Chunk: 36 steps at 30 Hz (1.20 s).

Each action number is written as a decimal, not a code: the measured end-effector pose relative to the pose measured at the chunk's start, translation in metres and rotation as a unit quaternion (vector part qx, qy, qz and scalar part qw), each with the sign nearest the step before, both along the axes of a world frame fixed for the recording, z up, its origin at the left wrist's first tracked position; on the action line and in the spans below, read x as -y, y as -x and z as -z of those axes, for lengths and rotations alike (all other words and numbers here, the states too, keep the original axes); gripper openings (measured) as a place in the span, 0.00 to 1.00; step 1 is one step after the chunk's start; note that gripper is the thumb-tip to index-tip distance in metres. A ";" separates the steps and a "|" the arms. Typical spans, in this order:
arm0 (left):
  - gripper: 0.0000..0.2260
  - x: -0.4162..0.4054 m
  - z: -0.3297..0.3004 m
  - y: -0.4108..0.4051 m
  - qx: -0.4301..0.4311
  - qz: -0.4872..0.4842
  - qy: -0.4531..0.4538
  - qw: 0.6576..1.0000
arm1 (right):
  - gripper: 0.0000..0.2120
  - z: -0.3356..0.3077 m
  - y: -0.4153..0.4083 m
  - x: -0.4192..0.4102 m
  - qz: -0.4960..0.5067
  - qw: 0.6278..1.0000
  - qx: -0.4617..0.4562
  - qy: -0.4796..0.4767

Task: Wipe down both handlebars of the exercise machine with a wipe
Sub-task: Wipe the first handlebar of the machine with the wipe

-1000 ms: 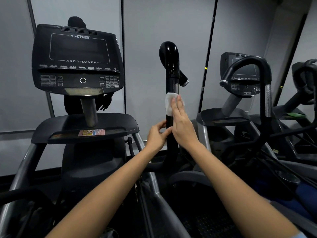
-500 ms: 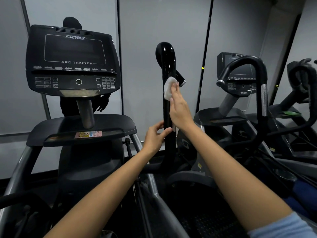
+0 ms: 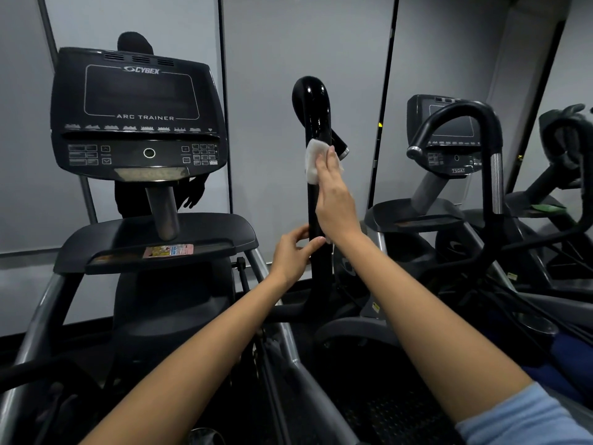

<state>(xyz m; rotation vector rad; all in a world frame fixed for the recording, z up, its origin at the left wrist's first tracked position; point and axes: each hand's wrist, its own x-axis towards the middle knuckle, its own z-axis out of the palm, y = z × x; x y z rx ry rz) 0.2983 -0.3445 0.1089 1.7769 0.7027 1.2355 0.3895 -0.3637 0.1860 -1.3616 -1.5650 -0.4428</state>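
Observation:
A glossy black upright handlebar of the exercise machine rises in the middle of the view and curves over at its top. My right hand presses a white wipe flat against the bar's upper shaft with straight fingers. Lower down, my left hand grips the same bar between thumb and fingers. The machine's other handlebar is out of view.
The black console marked ARC TRAINER stands at the left above a tray. A second machine with a curved black handle and its own console stands at the right. Grey frame rails run along the lower left.
My right hand has slid the wipe up the handlebar from mid-shaft to just under the curved top. My left hand has stayed at the same place on the bar.

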 end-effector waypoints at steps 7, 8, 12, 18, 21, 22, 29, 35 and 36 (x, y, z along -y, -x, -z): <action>0.16 -0.001 0.001 0.000 0.004 0.004 0.007 1.000 | 0.27 0.002 -0.005 0.004 0.012 0.999 0.046 0.002; 0.15 0.000 0.000 0.001 0.009 0.013 0.006 1.000 | 0.26 -0.004 -0.003 0.002 0.014 0.999 0.047 -0.001; 0.13 0.000 -0.005 0.003 0.000 0.016 0.014 1.000 | 0.25 0.006 -0.004 0.005 0.007 0.999 0.048 -0.013; 0.12 0.000 -0.004 0.004 0.059 0.076 0.064 0.993 | 0.24 0.023 -0.019 0.017 -0.028 0.999 0.022 0.017; 0.12 0.000 -0.002 0.004 0.071 0.076 0.062 0.993 | 0.25 0.041 -0.015 0.023 -0.033 0.999 0.027 0.023; 0.13 0.000 -0.002 0.004 0.073 0.077 0.065 0.992 | 0.26 0.056 -0.015 0.028 -0.034 0.999 0.031 0.026; 0.13 -0.004 -0.001 0.002 0.082 0.070 0.074 0.991 | 0.27 0.074 -0.011 0.029 -0.016 0.999 0.043 0.015; 0.11 -0.002 -0.002 0.004 0.061 0.056 0.063 0.995 | 0.32 0.098 -0.013 0.029 0.030 0.995 0.095 -0.013; 0.11 -0.002 -0.001 0.004 0.053 0.050 0.059 0.996 | 0.34 0.113 -0.013 0.034 0.039 0.994 0.104 -0.014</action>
